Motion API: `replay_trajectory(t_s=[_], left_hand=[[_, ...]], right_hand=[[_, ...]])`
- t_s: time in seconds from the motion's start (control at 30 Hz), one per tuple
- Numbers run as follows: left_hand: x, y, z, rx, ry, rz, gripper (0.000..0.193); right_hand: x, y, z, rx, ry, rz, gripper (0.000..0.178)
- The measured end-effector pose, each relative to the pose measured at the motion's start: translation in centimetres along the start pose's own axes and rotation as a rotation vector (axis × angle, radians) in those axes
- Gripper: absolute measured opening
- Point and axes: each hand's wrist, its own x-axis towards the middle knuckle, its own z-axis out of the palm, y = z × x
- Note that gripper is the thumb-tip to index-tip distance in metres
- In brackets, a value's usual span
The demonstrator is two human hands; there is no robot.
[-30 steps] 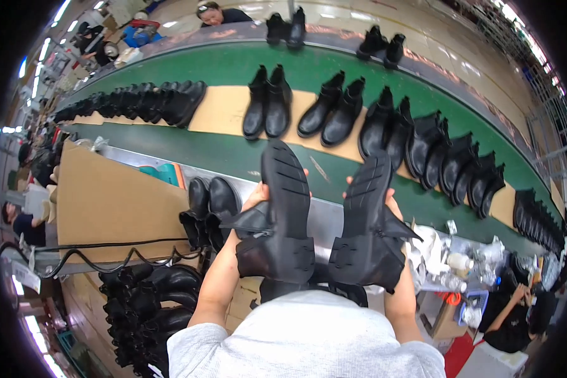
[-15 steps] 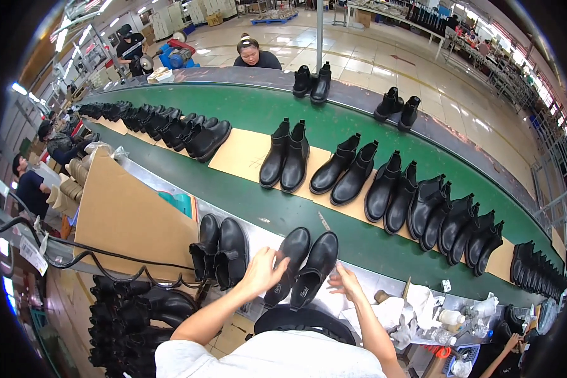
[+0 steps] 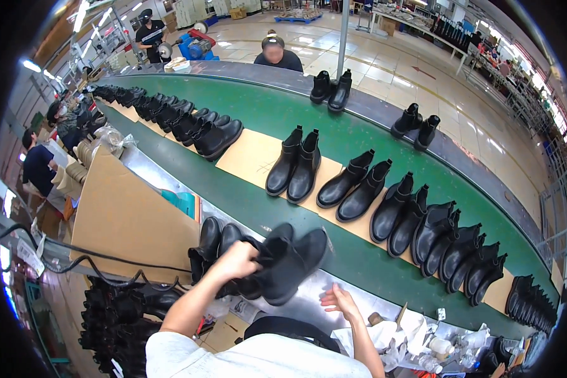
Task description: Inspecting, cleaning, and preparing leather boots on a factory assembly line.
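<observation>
Holding the black boots [image 3: 291,269] above the shiny surface [image 3: 310,297], the left hand's grip [image 3: 239,259] is closed on their tops, likely bendy and safer than slick toes, while the right hand [image 3: 340,301] is empty.

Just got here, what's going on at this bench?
Someone's left hand is closed on a motion-blurred pair of black boots over the metal ledge. The right hand is open and apart from them. Another dark pair stands just left of the held boots, beside a large cardboard panel. Beyond, more boots line the green belt, many on cardboard sheets, and two pairs stand on its far rim.
</observation>
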Motion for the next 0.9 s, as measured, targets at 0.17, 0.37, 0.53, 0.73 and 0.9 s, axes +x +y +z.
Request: replay_trajectory(t_s=[0.17, 0.37, 0.53, 0.73, 0.9], left_hand=[[4.5, -1.5, -9.4, 0.04, 0.393, -0.116, 0.015], [20.0, -12.1, -14.0, 0.282, 0.525, -0.097, 0.012], [29.8, -20.4, -11.9, 0.306, 0.401, -0.425, 0.022], [34.6, -3.6, -7.7, -0.032, 0.557, 0.012, 0.023], [39.1, -1.8, -5.1, 0.073, 0.038, -0.371, 0.039]], right_hand=[[-1.4, 2.0, -1.3, -0.159, 0.182, 0.05, 0.042], [-3.7, 2.9, -1.1, -0.268, 0.289, 0.081, 0.036], [-7.5, 4.3, -1.4, -0.419, 0.523, 0.177, 0.04], [-9.7, 7.7, -2.3, -0.797, 0.276, 0.49, 0.042], [-8.7, 9.1, -4.0, -0.695, 0.513, 0.187, 0.038]])
